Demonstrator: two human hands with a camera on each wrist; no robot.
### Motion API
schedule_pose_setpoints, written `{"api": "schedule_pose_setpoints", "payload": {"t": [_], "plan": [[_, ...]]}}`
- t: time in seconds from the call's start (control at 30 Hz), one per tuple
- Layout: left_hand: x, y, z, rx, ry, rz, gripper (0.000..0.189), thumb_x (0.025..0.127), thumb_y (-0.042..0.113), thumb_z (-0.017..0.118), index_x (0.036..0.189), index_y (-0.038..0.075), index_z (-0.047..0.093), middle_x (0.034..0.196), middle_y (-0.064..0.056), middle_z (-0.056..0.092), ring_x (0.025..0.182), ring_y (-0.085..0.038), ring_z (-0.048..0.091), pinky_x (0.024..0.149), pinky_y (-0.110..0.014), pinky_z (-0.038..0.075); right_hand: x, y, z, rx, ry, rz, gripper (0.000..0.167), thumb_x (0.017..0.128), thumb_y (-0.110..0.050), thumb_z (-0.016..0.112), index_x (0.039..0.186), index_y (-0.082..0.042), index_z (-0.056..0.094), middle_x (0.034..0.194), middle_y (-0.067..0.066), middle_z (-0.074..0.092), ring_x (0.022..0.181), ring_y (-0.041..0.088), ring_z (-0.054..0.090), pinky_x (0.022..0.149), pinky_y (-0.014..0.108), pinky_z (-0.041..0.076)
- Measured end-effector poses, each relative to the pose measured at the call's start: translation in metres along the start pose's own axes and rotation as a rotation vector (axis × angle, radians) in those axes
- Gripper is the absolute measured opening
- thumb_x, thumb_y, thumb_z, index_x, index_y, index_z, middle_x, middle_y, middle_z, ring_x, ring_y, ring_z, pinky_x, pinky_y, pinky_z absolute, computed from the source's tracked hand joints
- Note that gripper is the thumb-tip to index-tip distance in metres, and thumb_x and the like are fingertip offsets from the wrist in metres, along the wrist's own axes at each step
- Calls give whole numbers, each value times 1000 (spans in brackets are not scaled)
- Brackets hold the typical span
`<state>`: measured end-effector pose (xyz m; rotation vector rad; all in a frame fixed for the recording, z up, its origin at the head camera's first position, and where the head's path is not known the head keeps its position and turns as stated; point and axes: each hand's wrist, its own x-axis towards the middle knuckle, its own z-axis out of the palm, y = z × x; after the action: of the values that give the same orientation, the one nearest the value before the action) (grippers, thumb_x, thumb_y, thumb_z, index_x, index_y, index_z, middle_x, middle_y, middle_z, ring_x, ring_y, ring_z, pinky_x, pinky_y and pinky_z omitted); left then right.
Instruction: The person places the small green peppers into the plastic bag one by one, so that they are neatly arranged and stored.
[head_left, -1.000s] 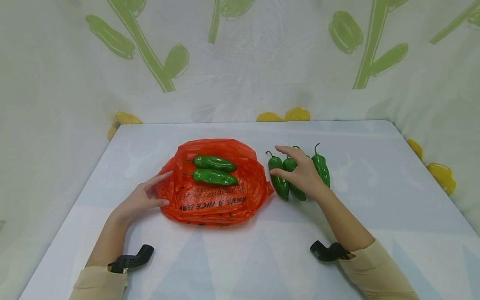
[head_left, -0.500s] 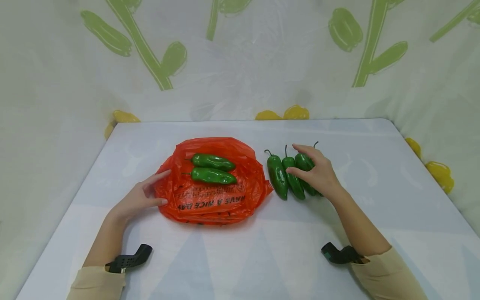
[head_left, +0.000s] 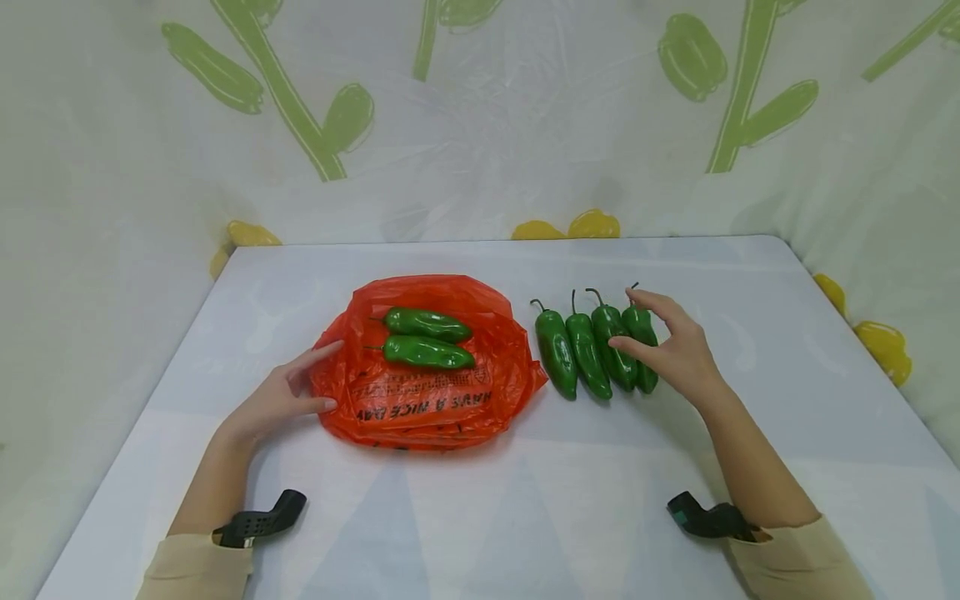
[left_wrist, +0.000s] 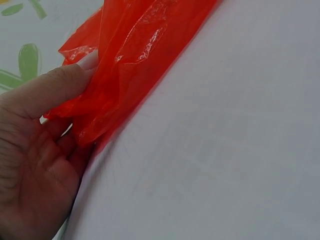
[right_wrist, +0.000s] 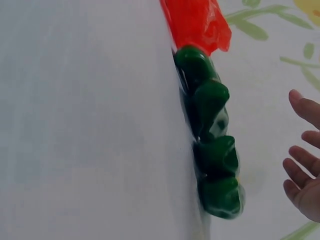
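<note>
A red plastic bag (head_left: 420, 417) lies flattened on the table, with two green chili peppers (head_left: 427, 352) side by side on top of it. At the bag's left edge my left hand (head_left: 277, 396) holds the plastic; in the left wrist view the thumb (left_wrist: 60, 87) and the curled fingers lie on either side of the red film. Several more green peppers (head_left: 555, 354) stand in a row right of the bag, stems pointing away. My right hand (head_left: 678, 346) hovers over the rightmost peppers, thumb and fingers spread apart, holding nothing; the right wrist view shows it above the row.
The white table (head_left: 480, 517) has its far edge against a pale sheet (head_left: 480, 150) with a green plant print. A black wrist camera (head_left: 262, 518) sits on the left wrist, another wrist camera (head_left: 708, 517) on the right.
My right hand has moved rightward along the row, from the left peppers to the rightmost ones, uncovering the others. The left hand, the bag and the peppers keep their places.
</note>
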<state>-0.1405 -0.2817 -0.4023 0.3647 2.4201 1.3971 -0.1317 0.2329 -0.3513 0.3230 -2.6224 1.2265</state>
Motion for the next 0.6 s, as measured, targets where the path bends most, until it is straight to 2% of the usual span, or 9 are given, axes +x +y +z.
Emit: {"api": "schedule_pose_setpoints", "payload": {"t": [0.2, 0.3, 0.37, 0.43, 0.47, 0.5, 0.6], "plan": [[1, -2, 1, -4, 1, 2, 79, 79, 19, 74, 147, 16, 34, 155, -14, 23, 143, -38, 12, 105, -67, 25, -2, 11, -8, 3, -4, -13, 69, 76, -8, 78, 138, -8, 47, 137, 15, 48, 114, -7, 41, 102, 56, 35], [1, -3, 1, -11, -3, 5, 78, 80, 18, 74, 147, 16, 34, 155, -14, 23, 143, -38, 11, 106, -67, 23, -2, 18, -10, 21, -12, -21, 70, 77, -6, 77, 139, -8, 45, 138, 17, 46, 113, -13, 39, 106, 45, 36], [1, -3, 1, -14, -5, 5, 78, 80, 17, 74, 147, 16, 34, 155, -14, 23, 143, -38, 11, 106, -67, 22, -2, 24, -11, 25, -17, -20, 70, 77, -6, 77, 140, -8, 45, 138, 18, 45, 116, -8, 42, 107, 30, 36], [1, -3, 0, -19, -5, 5, 78, 80, 17, 73, 147, 16, 34, 155, -14, 22, 143, -39, 11, 106, -67, 22, -1, 28, -11, 27, -25, -13, 70, 78, -8, 76, 140, -8, 44, 139, 17, 44, 122, 4, 45, 104, 17, 34], [1, -3, 0, -18, -4, 7, 78, 80, 17, 73, 147, 16, 34, 155, -14, 23, 143, -39, 11, 105, -67, 23, -1, 30, -11, 26, -30, -5, 70, 79, -9, 76, 141, -8, 43, 140, 17, 44, 124, 11, 46, 103, 15, 34], [1, -3, 0, -21, -4, 6, 78, 80, 17, 73, 147, 15, 34, 155, -15, 23, 143, -39, 11, 105, -67, 24, -1, 32, -11, 26, -36, 4, 71, 79, -9, 76, 141, -8, 42, 140, 16, 43, 125, 19, 46, 104, 16, 34], [1, -4, 0, -24, -3, 10, 78, 79, 16, 73, 147, 15, 34, 155, -15, 23, 143, -39, 11, 106, -67, 23, -1, 37, -10, 36, -51, 47, 72, 80, -11, 76, 142, -5, 40, 142, 18, 41, 125, 36, 42, 109, 36, 34]]}}
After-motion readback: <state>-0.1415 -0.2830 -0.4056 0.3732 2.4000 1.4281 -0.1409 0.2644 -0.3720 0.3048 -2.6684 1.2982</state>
